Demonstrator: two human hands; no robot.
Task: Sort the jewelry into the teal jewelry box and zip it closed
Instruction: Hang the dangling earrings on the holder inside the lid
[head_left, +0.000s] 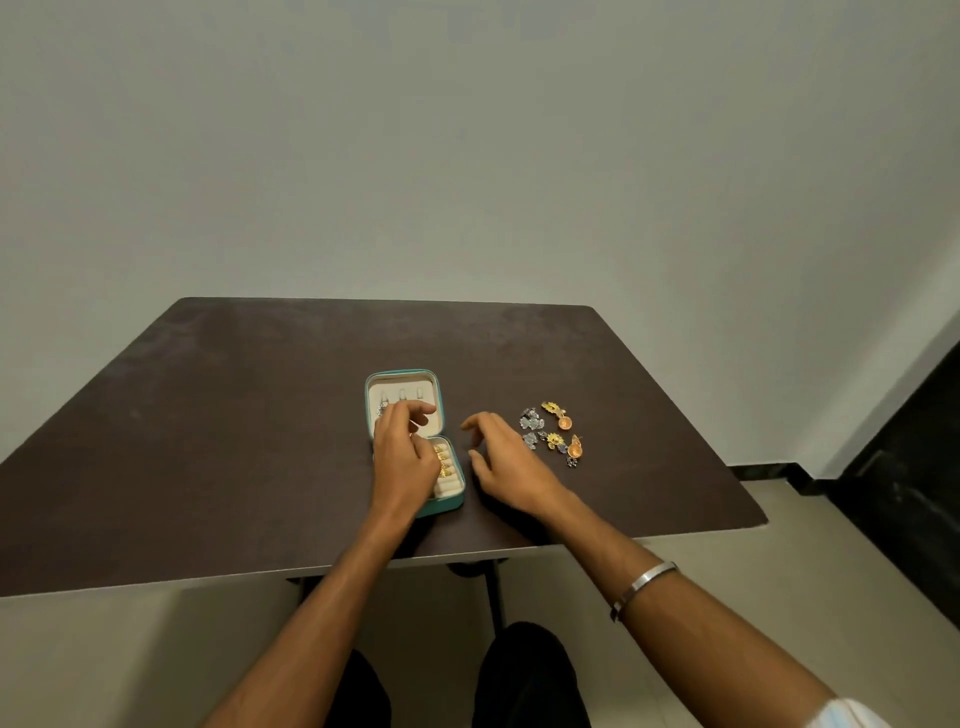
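Head view, looking forward and down: a dark brown table (208, 441) is shown against a pale wall, with a teal jewelry box (415, 441) lying open near its centre. The lid half (404, 400), lined in cream, lies at the 12 o'clock end of the box, and the base half (449, 480) at the 6 o'clock end. Gold rings (442, 460) are seen seated in the cream ring rolls of the base. The left hand (402, 457) is held over the box, its fingers curled loosely toward the lid lining beside a small silver piece (381, 410); whether that piece is pinched cannot be told. The right hand (506, 462) is placed at 3 o'clock of the box, fingers spread and relaxed, fingertips lowered toward the tabletop, with nothing seen held in it. A loose cluster of jewelry (553, 434) is laid on the table at 3 o'clock of the right hand, just beyond its fingers: silver pieces on the near side and gold and orange pieces on the far side. A silver bracelet (644, 587) is worn on the right forearm.
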